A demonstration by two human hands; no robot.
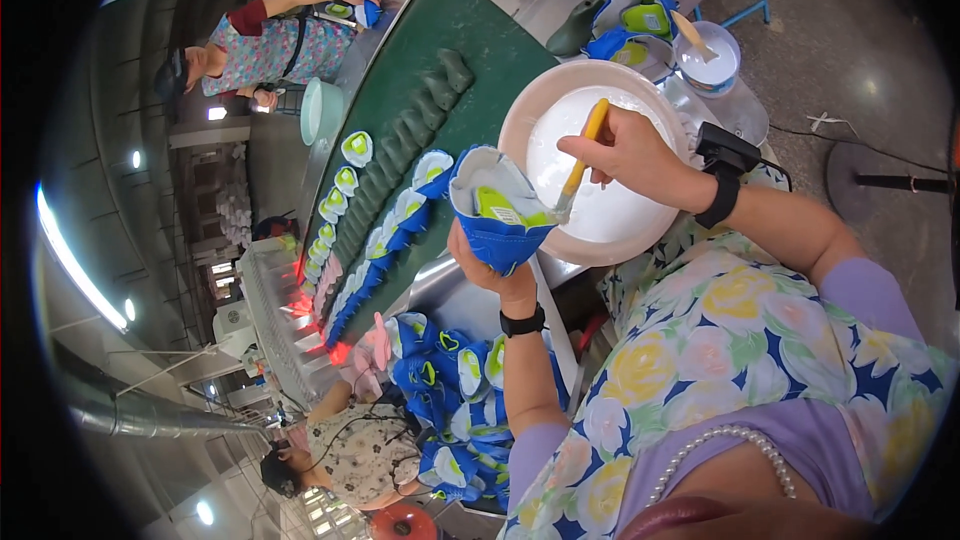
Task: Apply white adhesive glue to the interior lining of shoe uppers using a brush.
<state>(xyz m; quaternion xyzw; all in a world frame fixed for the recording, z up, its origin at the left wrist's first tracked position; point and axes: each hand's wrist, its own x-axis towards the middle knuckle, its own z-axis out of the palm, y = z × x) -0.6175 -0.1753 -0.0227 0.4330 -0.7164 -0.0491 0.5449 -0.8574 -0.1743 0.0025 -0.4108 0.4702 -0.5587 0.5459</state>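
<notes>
My left hand point(492, 265) is closed around a blue shoe upper point(500, 215) with a grey inside and a yellow-green lining, its opening turned up. In my right hand point(640, 158) is a brush point(590, 145) with a yellow handle, pinched between thumb and fingers. The bristles touch the edge of the shoe upper. Just behind and to the right, a wide pale basin point(518, 120) holds white liquid point(610, 210), and my right hand is over it. The fingers of my left hand are partly hidden beneath the upper.
A green conveyor belt point(400, 70) carries rows of dark shoe lasts point(405, 135) and blue uppers point(385, 240). More uppers point(460, 380) are piled near my left forearm. A small white bucket point(708, 60) with a brush stands beyond the basin. Co-workers point(285, 50) work along the belt.
</notes>
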